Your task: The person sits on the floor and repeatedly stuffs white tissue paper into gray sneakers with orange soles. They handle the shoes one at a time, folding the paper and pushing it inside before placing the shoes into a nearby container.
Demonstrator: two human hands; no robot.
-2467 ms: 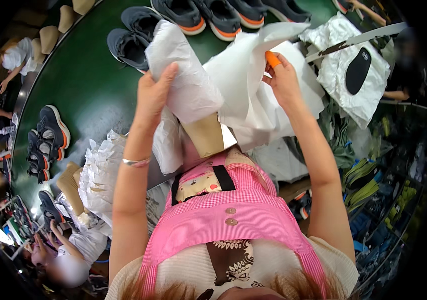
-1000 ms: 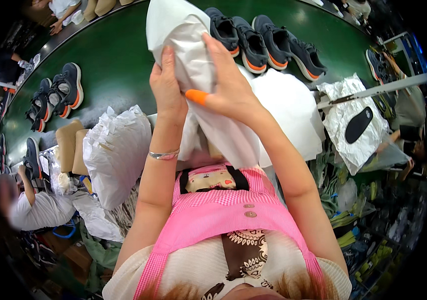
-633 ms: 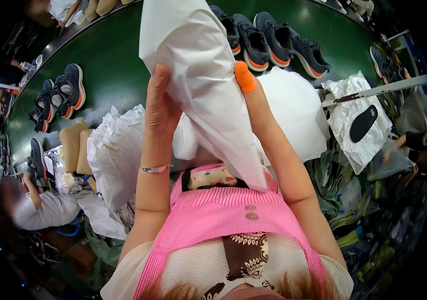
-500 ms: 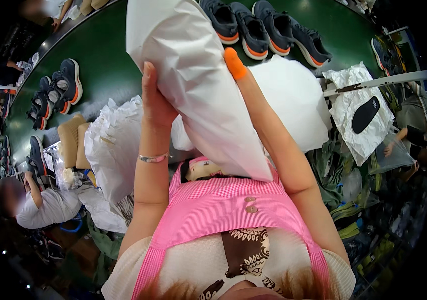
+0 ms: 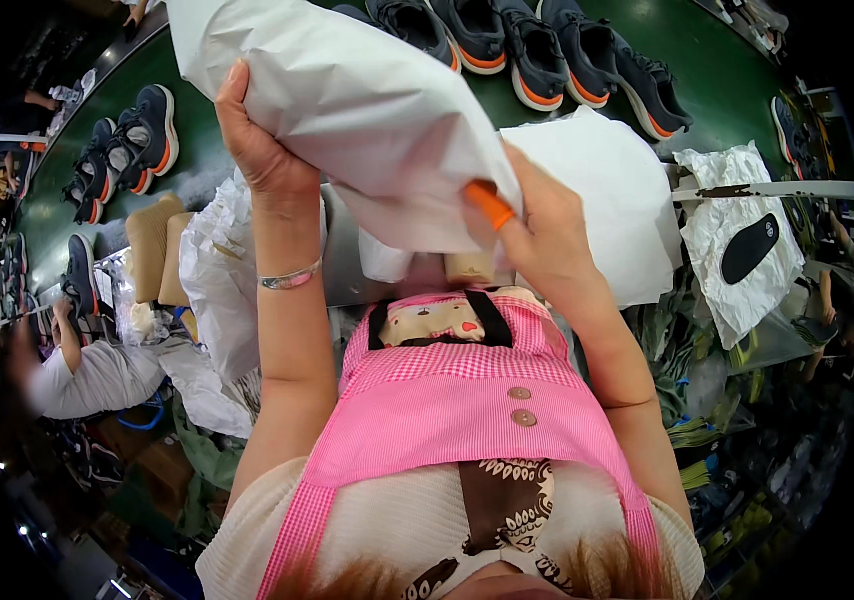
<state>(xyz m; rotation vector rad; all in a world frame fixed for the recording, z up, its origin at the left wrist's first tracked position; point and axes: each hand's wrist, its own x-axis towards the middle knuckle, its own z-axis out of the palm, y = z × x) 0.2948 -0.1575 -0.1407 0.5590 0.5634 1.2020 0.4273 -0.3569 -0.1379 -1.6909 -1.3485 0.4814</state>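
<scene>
A large white sheet of paper [image 5: 357,115] hangs in front of me, slanting from the far left down toward my right. My left hand [image 5: 269,150] grips its near edge, thumb showing and the other fingers hidden behind the paper. At the lower right corner, my right hand [image 5: 545,220] is closed on the sheet. An orange finger cover is on that thumb, partly behind the paper's edge. Just right of this hand lies a stack of white paper [image 5: 607,200]. Dark shoes [image 5: 532,60] with orange-trimmed soles stand in a row beyond the sheet.
More dark shoes [image 5: 142,140] stand at the left on the green table [image 5: 202,150]. Crumpled white paper [image 5: 217,250] and tan moulded pieces [image 5: 155,250] lie nearer. A black insole [image 5: 750,250] rests on crumpled paper at the right, beside a metal rail [image 5: 797,190]. Another person [image 5: 102,370] is at the left.
The sheet has swung flatter, its far end moving left. My right hand has come nearer to me and round the sheet's lower corner. My left hand has shifted left, still gripping.
</scene>
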